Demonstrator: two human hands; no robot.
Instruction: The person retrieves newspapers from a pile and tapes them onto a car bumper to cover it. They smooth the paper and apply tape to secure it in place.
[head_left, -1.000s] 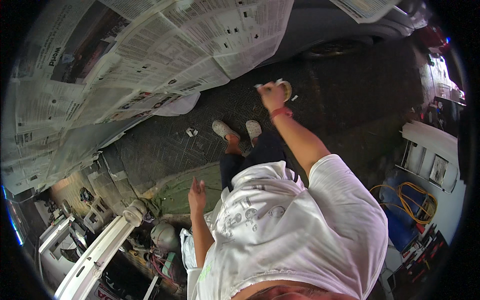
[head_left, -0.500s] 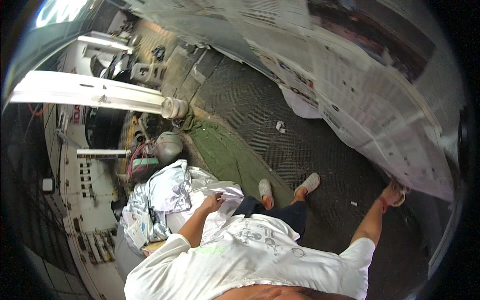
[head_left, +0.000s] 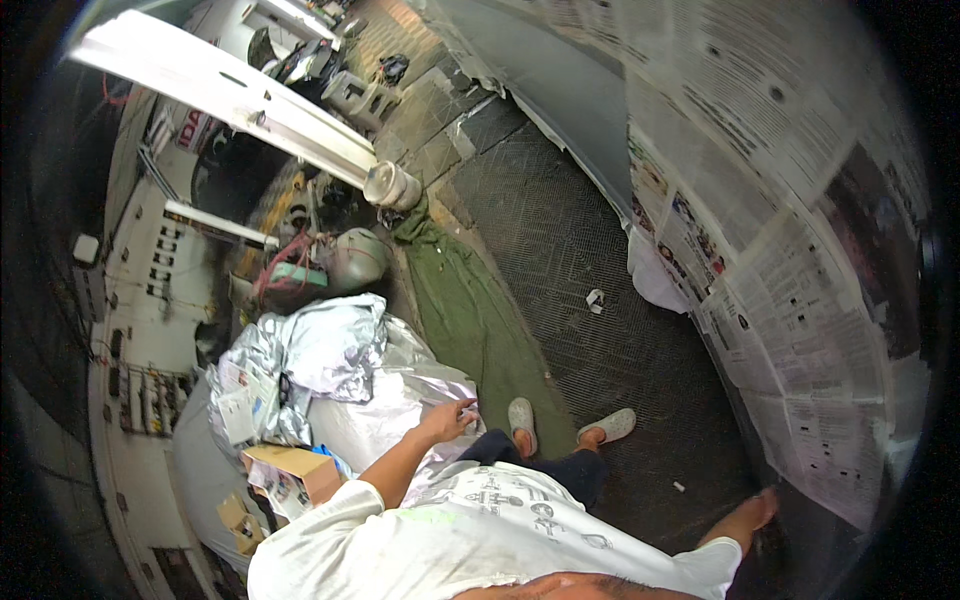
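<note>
My left hand is over the edge of a shiny silver sheet, its fingers loosely stretched and nothing visible in them. Low on the right, my right hand hangs near the lower edge of the newspaper sheets. Its fingers are dark and smeared, so I cannot make out their shape or whether they hold anything. The newspaper covers a large upright surface with a grey panel beside it.
An open cardboard box sits among the silver sheets at left. A green cloth lies along the dark textured floor. Beyond stand a grey rounded tank, a white bucket and a plastic stool. A paper scrap lies on the floor.
My right hand has moved down and away from the newspaper edge, where it held a tape roll; the roll is no longer distinct. My view has turned, showing more of the cardboard box.
</note>
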